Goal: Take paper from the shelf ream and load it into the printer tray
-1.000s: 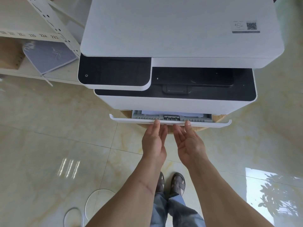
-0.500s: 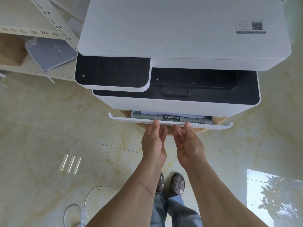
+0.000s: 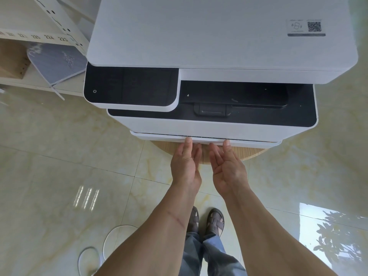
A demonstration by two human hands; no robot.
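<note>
A white and black printer (image 3: 219,46) stands on a round wooden table (image 3: 245,153). Its paper tray (image 3: 254,142) at the bottom front is pushed in flush, so no paper inside shows. My left hand (image 3: 186,166) and my right hand (image 3: 229,170) are side by side below the tray, fingers straight, with the fingertips touching its front edge. Neither hand holds anything. The paper ream (image 3: 57,62), in a grey wrapper, lies on the white shelf (image 3: 25,80) at the upper left.
A slanted white perforated shelf bar (image 3: 59,22) crosses in front of the shelf. White cable loops (image 3: 111,242) lie on the glossy tiled floor near my sandalled feet (image 3: 207,220). A wooden box (image 3: 10,58) sits at the far left of the shelf.
The tray was partly out with paper visible inside; both hands have pushed it in until it is flush with the printer front.
</note>
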